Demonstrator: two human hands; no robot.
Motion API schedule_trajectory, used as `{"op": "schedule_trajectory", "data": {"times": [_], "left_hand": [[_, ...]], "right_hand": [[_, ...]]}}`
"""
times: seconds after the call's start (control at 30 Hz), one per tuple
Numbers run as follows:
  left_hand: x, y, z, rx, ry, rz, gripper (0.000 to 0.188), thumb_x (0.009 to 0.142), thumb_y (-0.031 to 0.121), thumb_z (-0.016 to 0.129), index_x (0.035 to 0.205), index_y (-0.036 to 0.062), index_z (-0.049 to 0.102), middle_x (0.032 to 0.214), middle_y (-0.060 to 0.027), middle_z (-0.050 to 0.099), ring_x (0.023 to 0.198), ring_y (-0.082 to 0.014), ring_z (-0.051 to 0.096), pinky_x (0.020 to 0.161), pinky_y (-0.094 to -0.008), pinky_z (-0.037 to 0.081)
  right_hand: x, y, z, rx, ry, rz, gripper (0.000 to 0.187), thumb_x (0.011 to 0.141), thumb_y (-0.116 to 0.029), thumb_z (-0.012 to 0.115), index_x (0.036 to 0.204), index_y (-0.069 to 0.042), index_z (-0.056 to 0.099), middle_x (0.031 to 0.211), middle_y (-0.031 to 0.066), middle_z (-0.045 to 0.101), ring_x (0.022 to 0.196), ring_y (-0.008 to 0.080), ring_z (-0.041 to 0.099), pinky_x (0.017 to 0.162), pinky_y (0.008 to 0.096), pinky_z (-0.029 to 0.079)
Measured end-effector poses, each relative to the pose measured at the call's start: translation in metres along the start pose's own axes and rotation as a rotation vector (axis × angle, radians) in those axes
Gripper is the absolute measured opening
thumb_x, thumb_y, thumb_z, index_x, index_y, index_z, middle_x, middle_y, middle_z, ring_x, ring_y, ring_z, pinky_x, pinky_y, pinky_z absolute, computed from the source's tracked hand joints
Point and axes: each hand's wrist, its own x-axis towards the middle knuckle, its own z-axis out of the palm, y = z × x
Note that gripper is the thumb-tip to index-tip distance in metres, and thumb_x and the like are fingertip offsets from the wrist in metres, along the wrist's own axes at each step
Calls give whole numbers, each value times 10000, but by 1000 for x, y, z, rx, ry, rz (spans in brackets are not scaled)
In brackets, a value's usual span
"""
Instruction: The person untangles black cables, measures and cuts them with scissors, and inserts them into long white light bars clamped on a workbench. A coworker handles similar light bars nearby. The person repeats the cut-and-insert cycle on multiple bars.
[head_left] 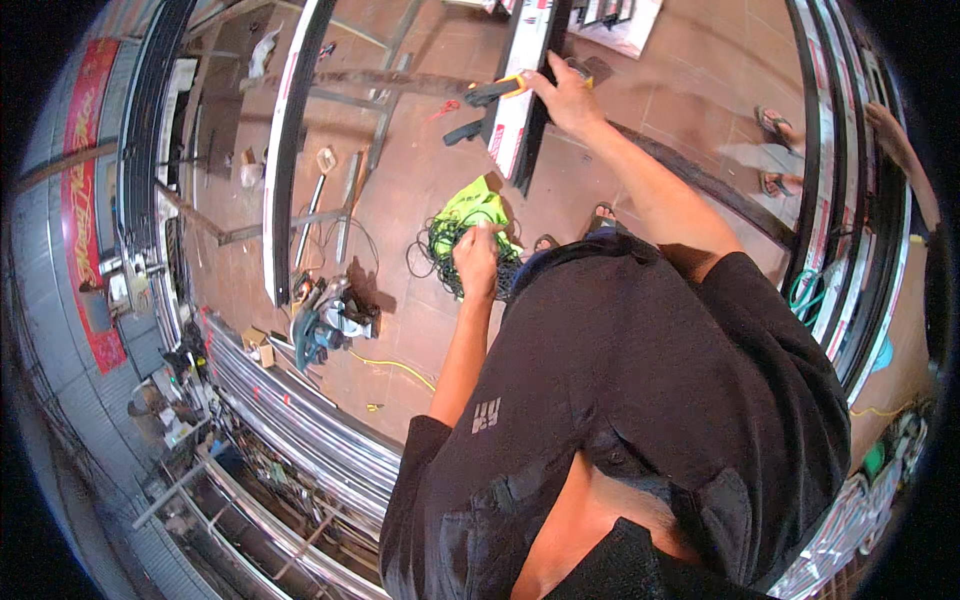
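My left hand [475, 262] is closed over a tangle of thin black cord-like strips [440, 245] and a bright yellow-green bag [477, 203] on the floor. What its fingers pinch is hidden. Farther off, my right hand [572, 98] reaches over the near end of a long black-and-white profile bar [517, 110]. Its fingers are curled around a yellow-and-black hand tool [500, 90], which crosses the bar. A black handle [462, 132] sticks out left of the bar. The tool's working end is mostly covered by my hand.
Another long profile [285, 160] stretches along the left, and several more [815, 150] lie at the right, beside another person's sandalled feet [775, 150]. Power tools [325, 320] lie left of my left hand. A yellow cable [395, 365] and shiny metal tubes [290, 395] are nearer.
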Motion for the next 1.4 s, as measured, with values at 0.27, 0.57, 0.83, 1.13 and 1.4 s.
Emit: {"op": "schedule_trajectory", "data": {"times": [0.27,0.57,0.83,1.13,1.4], "left_hand": [[-12,-1,-16,-108,-166,-66,320,972,37,554,1265,-72,627,989,-145,697,805,-169,653,725,-267,520],[1,-40,-68,-46,-402,-14,135,955,38,659,1076,-23,651,966,-84,692,846,-173,666,825,-304,543],[22,-3,-35,324,-548,101,143,961,86,669,1043,-28,693,850,-51,685,726,-101,616,669,-247,499],[18,7,-19,292,-637,29,152,962,124,690,1003,-23,695,863,-56,703,729,-124,654,617,-272,551],[15,5,-47,191,-590,21,259,975,161,691,1146,-30,725,896,-41,704,772,-103,630,688,-246,513]], "right_hand": [[-50,-7,-33,-110,271,-89,438,928,-294,698,1251,-3,641,1189,206,682,1138,325,646,1002,411,489],[-215,23,-304,-931,1026,113,421,805,-396,795,1074,-81,721,1059,143,701,1012,339,664,885,449,524],[-334,36,-358,-1002,746,968,756,792,-638,737,1238,-32,662,1184,276,642,1102,410,639,947,487,506],[-330,34,-377,-978,548,924,568,790,-535,690,972,-1,755,1039,285,702,993,409,699,854,471,549],[-343,33,-407,193,803,967,486,880,-455,660,1068,-9,701,810,135,737,718,249,736,729,367,576]]}}
